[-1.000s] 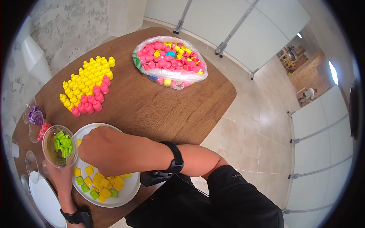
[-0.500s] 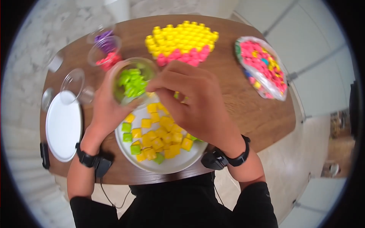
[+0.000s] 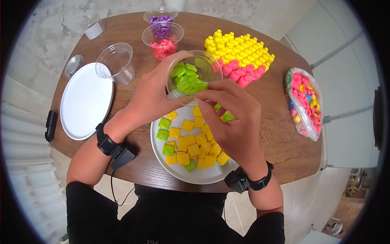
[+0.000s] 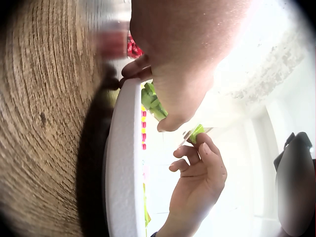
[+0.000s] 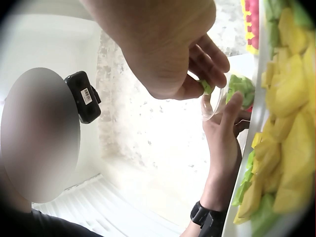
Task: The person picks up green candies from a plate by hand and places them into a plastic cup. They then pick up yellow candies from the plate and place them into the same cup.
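My left hand (image 3: 152, 89) grips a clear plastic cup (image 3: 211, 67) tilted over the round white plate (image 3: 219, 174). Inside it sit several green square wrapped pieces (image 3: 185, 79). At the cup's rim, my right hand (image 3: 239, 116) pinches one green piece (image 5: 205, 88) between thumb and fingers; the left wrist view also shows this green piece (image 4: 196, 132) in the fingertips. Yellow square pieces (image 3: 193, 142) cover much of the plate, with a few green squares (image 3: 162, 135) along its left side. My right hand hides part of the plate's right side.
Behind the left hand stand cups of red pieces (image 3: 163, 49) and purple pieces (image 3: 161, 27). An empty clear cup (image 3: 122, 61) overlaps an oval-looking white plate (image 3: 87, 105). Yellow bottle-shaped pieces (image 3: 239, 46) and pink ones (image 3: 245, 75) stand in rows. A bag (image 3: 304, 105) of colourful pieces lies right.
The head view has swung toward the left, so the table appears shifted right. My right hand has come from over the plate to the cup's rim and now pinches a green piece.
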Available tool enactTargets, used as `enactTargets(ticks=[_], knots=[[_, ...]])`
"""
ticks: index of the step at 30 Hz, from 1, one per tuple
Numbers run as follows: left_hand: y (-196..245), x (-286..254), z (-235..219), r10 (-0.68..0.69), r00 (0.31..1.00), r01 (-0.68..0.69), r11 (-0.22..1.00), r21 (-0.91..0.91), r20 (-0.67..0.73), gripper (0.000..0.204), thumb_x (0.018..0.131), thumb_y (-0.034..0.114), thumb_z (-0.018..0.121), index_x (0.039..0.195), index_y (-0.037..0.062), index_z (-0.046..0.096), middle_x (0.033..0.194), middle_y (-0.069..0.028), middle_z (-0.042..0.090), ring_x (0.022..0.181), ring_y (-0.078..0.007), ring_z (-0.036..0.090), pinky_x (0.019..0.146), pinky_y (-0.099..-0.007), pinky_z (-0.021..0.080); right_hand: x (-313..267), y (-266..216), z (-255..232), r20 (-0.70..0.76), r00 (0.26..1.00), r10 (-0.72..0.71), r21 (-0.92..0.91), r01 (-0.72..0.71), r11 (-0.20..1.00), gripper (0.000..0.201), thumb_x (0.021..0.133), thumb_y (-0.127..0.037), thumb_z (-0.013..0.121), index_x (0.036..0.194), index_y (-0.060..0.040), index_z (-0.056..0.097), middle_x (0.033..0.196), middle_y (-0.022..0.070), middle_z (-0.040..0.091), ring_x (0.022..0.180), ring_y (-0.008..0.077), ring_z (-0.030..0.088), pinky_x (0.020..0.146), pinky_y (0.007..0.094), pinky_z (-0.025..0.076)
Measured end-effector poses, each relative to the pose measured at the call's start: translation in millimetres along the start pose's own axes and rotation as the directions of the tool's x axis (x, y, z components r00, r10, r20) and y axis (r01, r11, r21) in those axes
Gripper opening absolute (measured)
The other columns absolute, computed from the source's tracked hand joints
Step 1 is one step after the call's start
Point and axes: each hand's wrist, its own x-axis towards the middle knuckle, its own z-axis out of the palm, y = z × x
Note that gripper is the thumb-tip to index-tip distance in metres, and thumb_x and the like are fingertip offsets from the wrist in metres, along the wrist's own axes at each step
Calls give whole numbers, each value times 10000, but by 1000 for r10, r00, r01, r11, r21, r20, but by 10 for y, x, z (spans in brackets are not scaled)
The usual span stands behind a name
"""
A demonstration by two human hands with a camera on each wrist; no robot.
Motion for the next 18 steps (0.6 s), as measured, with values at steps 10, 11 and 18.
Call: enactTargets(ticks=[10,11,18], knots=[[-36,-11,5,20,1000,-20,1000,-21,1,991,700,44,906,1574,144,450,1464,-173,636,1280,-421,661,1012,-456,589,-19,24,11,-30,996,85,5,-85,996,155,868,46,763,1021,28,782,1041,119,742,742,186,731,608,298,568],[-25,-9,1,18,1000,-18,1000,-19,-1,991,700,44,906,1574,144,450,1464,-173,636,1280,-421,661,1012,-456,589,-18,10,1,-28,996,84,7,-84,996,155,868,46,763,1021,28,782,1041,119,742,742,186,731,608,298,568],[-16,-4,-8,-3,1000,4,1000,-30,5,988,712,76,922,1575,142,445,1441,-185,645,1272,-418,667,998,-461,593,-19,28,0,-27,983,179,28,-178,984,234,901,25,757,1133,30,782,1165,135,743,804,146,723,659,271,566]])
